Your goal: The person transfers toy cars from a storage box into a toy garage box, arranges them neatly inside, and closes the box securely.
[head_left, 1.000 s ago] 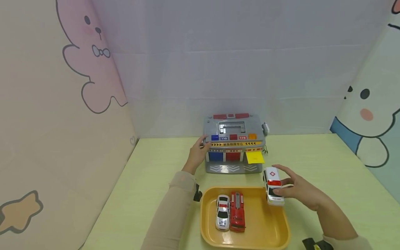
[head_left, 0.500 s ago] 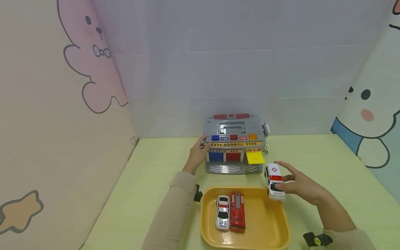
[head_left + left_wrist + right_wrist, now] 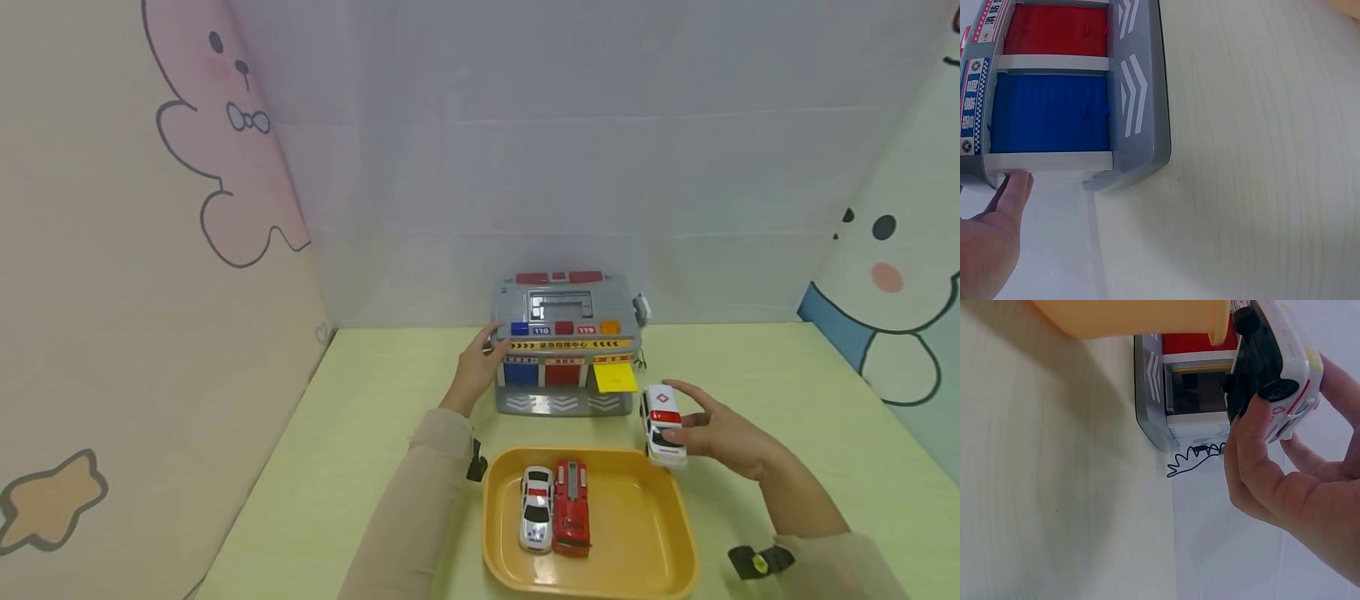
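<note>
My right hand (image 3: pixel 723 433) pinches a white toy ambulance (image 3: pixel 663 425) with a red light bar, just above the back right corner of the yellow tray (image 3: pixel 630 583). In the right wrist view its black underside (image 3: pixel 1259 362) shows, fingers and thumb around the body. My left hand (image 3: pixel 474 371) rests against the left side of a grey toy emergency station (image 3: pixel 564 407), fingers stretched along its wall; in the left wrist view the fingertips touch below the blue door (image 3: pixel 1050 112). The station's yellow door flap (image 3: pixel 615 377) stands open at its right bay, beside a shut red door (image 3: pixel 562 374).
Inside the tray, a white toy police car (image 3: pixel 536 510) and a red toy fire truck (image 3: pixel 572 508) lie side by side. A white handset (image 3: pixel 642 309) with a dark coiled cord (image 3: pixel 1192 457) is at the station's right side. A pale wall (image 3: pixel 480 167) rises behind the table.
My right hand has moved the ambulance slightly up and away from the tray, toward the station. My left hand stays at the station's side.
</note>
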`<control>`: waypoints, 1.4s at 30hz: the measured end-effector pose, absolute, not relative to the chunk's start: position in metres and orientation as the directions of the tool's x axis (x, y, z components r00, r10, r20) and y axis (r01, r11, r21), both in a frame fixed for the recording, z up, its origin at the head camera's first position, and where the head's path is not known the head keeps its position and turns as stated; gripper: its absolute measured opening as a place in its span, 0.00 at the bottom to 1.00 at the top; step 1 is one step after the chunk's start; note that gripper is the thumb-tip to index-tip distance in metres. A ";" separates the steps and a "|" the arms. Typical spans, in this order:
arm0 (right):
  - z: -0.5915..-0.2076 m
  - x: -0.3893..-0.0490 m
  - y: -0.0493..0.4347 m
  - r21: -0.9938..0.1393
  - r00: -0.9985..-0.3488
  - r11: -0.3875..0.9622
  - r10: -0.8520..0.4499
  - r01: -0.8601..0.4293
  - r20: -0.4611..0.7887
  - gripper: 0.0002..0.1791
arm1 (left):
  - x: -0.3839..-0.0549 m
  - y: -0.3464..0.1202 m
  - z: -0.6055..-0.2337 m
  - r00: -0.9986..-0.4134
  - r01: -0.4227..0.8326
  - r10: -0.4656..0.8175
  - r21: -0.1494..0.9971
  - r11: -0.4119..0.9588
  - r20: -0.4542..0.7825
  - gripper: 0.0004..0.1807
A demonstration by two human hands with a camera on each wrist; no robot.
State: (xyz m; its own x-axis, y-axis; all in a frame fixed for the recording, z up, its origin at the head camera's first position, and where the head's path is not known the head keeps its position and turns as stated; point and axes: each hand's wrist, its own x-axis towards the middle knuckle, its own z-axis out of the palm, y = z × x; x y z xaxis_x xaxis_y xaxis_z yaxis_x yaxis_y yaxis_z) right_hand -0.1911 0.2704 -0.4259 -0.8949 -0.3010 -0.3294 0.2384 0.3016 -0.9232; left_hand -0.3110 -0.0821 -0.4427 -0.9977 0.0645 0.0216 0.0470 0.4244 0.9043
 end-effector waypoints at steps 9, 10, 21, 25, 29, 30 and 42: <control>-0.429 -0.202 0.271 -0.922 -0.890 0.288 -0.298 0.260 -0.344 0.52 | -0.314 -0.082 -0.445 -0.998 0.037 0.059 0.901 0.433 0.013 0.27; -0.430 -0.203 0.271 -0.924 -0.890 0.282 -0.303 0.259 -0.342 0.51 | -0.314 -0.082 -0.445 -0.998 0.036 0.059 0.901 0.433 0.012 0.27; -0.435 -0.212 0.272 -0.938 -0.887 0.237 -0.329 0.254 -0.323 0.50 | -0.314 -0.082 -0.446 -0.998 0.041 0.062 0.900 0.433 0.016 0.27; -0.437 -0.216 0.271 -0.938 -0.888 0.238 -0.328 0.254 -0.323 0.50 | -0.314 -0.082 -0.447 -0.998 0.035 0.056 0.902 0.429 0.012 0.27; -0.441 -0.219 0.270 -0.940 -0.886 0.228 -0.337 0.252 -0.319 0.50 | -0.314 -0.082 -0.448 -0.999 0.029 0.052 0.901 0.434 0.007 0.27; -0.442 -0.220 0.270 -0.940 -0.886 0.228 -0.335 0.253 -0.320 0.51 | -0.314 -0.082 -0.448 -0.999 0.027 0.051 0.900 0.435 0.005 0.27; -0.449 -0.224 0.264 -0.948 -0.889 0.207 -0.345 0.242 -0.302 0.51 | -0.314 -0.082 -0.448 -0.998 0.056 0.062 0.890 0.452 0.031 0.26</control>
State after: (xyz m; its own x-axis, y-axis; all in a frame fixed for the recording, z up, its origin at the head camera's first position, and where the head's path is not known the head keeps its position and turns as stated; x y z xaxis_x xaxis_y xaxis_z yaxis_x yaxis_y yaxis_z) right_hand -0.2240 0.2639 -0.4488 -0.8888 -0.3447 -0.3021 0.2418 0.2073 -0.9479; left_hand -0.3144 -0.0818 -0.4478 -0.9976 0.0616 0.0310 0.0555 0.4517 0.8905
